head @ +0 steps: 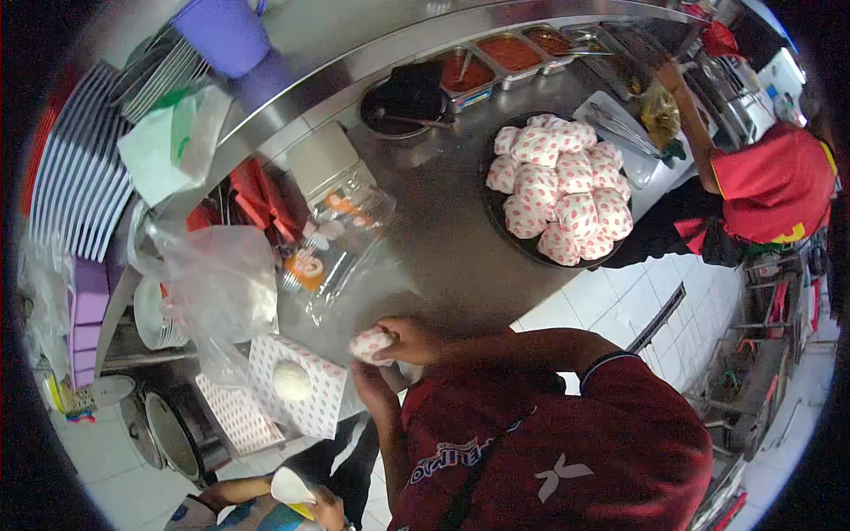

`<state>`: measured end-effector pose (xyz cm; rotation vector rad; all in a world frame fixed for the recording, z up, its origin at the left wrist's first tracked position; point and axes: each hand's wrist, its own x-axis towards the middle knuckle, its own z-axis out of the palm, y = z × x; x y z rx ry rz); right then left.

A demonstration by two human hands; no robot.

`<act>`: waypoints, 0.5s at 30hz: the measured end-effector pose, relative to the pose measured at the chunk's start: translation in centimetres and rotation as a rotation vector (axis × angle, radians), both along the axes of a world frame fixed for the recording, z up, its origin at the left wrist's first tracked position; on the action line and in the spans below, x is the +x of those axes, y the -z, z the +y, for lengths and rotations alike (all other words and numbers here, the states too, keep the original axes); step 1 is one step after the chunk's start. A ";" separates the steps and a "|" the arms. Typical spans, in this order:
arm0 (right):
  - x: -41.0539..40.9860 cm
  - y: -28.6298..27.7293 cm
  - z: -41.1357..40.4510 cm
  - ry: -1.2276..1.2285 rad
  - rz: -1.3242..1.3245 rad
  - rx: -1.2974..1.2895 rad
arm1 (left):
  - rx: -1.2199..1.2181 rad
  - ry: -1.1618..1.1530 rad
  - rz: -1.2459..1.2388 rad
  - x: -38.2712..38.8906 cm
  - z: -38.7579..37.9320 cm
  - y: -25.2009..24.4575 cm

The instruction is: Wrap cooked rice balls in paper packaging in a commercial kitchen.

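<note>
Between my two hands, close to my body, is a small bundle (370,345) wrapped in white paper with a red print. My right hand (406,340) grips its upper side, and my left hand (375,388) cups it from below. Just left of my hands, a dome of white rice (292,380) sits on a sheet of the same printed paper (325,405). More printed sheets (232,411) lie stacked at the counter's edge. Across the steel counter (445,259), a round black tray (498,226) carries a heap of similar wrapped bundles (558,186).
A clear plastic bag (226,279) and packs of plastic-wrapped items (325,259) lie at left. Steel pans of red sauce (511,52) and a black pan (402,106) line the back. A co-worker in red (773,186) stands right; another person's hand (327,508) holds a scoop below.
</note>
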<state>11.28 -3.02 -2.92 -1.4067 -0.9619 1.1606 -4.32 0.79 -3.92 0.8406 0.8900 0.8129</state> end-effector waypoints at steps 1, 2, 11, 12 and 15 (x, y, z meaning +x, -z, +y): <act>0.2 -0.2 0.0 -0.021 0.061 0.027 | 0.002 0.020 -0.005 1.3 0.1 -2.2; 0.6 -2.4 -0.1 -0.006 -0.015 0.071 | -0.018 -0.004 -0.031 2.5 0.0 -5.0; -2.0 -1.3 0.5 0.455 -0.164 0.351 | 0.041 -0.053 0.023 6.0 1.5 -3.3; -1.9 -1.2 0.8 0.522 -0.205 0.275 | 0.027 -0.099 0.171 7.0 0.9 -4.6; -0.7 -3.6 0.6 0.582 -0.075 0.061 | 0.327 -0.048 0.302 8.0 0.0 -5.5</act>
